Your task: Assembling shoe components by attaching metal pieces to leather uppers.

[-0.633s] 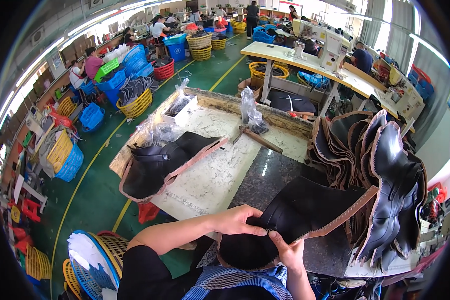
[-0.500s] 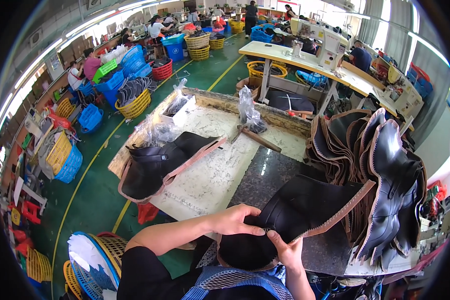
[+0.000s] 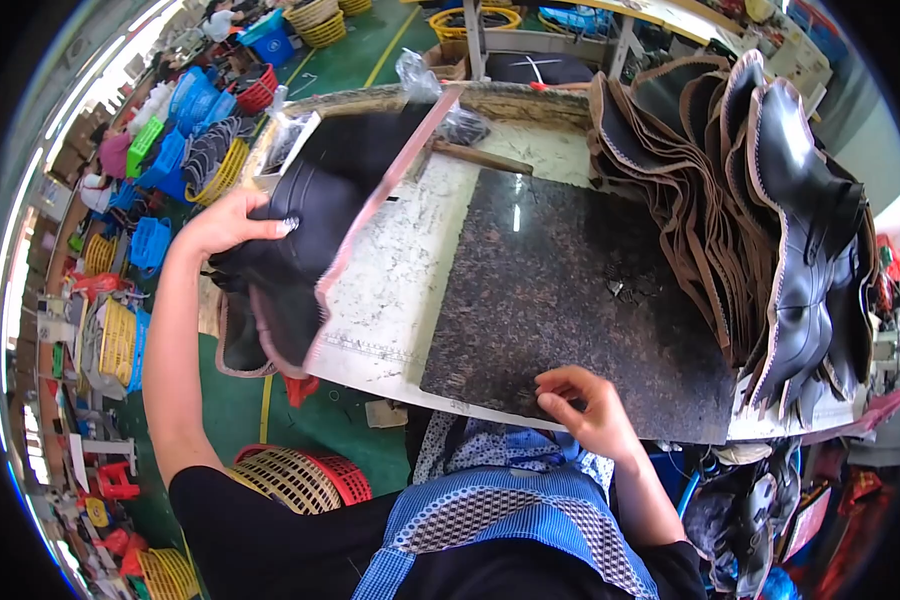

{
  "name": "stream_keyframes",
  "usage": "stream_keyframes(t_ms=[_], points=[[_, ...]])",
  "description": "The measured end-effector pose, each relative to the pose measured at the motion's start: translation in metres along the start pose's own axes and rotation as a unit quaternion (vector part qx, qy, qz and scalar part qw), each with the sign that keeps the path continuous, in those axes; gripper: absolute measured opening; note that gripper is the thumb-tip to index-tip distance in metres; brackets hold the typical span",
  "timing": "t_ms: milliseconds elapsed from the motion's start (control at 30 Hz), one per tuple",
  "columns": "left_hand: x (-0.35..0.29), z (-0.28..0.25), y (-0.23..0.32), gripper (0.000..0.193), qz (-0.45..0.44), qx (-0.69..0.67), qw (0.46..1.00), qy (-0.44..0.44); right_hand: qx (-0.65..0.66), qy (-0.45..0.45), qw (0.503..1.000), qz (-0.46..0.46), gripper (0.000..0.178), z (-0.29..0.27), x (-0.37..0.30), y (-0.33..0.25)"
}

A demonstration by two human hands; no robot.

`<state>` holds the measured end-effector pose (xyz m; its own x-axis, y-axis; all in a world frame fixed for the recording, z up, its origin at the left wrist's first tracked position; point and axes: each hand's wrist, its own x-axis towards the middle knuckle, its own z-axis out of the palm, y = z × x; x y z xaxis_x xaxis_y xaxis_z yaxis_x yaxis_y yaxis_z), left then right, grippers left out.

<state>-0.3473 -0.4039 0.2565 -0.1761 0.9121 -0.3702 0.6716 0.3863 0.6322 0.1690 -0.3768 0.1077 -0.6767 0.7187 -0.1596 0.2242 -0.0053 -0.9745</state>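
Observation:
My left hand (image 3: 232, 222) grips a black leather boot upper (image 3: 315, 215) with a pale, stitched edge, thumb on top, at the left side of the white worktable (image 3: 390, 325). Another black upper (image 3: 242, 338) lies partly hidden under it. Over the front edge of a dark speckled stone slab (image 3: 570, 290), my right hand (image 3: 592, 412) is loosely curled, its thumb and fingers apart, with nothing in it. To the right stands a thick pile of black boot uppers (image 3: 805, 270) with brown inner sides, folded and leaning together.
A tool with a wooden handle (image 3: 485, 158) lies behind the slab, by a clear plastic bag (image 3: 420, 80). A wooden rim (image 3: 530, 103) borders the table's back. Yellow and red baskets (image 3: 290, 480) stand on the green floor below left. Blue crates (image 3: 195, 105) stand farther off.
The boot upper has gone from the slab's front to the left, over the other upper, in my left hand. My right hand has let go of it. The view has tilted down.

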Motion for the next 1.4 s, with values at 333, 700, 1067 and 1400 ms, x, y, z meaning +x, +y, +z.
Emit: stream_keyframes(t_ms=[333,700,1067,1400], points=[[0.032,0.093,-0.002,0.047,0.177,0.331,0.885,0.277,-0.36,0.33,0.855,-0.173,0.013,-0.073,0.062,0.01],[0.036,0.286,0.107,0.044,0.318,-0.227,0.921,0.009,-0.249,0.283,0.899,-0.223,0.009,-0.059,0.079,-0.012],[0.042,0.336,0.132,0.015,0.134,-0.656,0.699,-0.253,0.213,0.135,0.963,-0.096,0.01,-0.028,0.032,-0.015],[0.017,0.309,0.115,0.014,0.091,-0.58,0.666,-0.46,-0.111,-0.058,0.972,-0.199,0.008,-0.036,0.012,-0.065]])
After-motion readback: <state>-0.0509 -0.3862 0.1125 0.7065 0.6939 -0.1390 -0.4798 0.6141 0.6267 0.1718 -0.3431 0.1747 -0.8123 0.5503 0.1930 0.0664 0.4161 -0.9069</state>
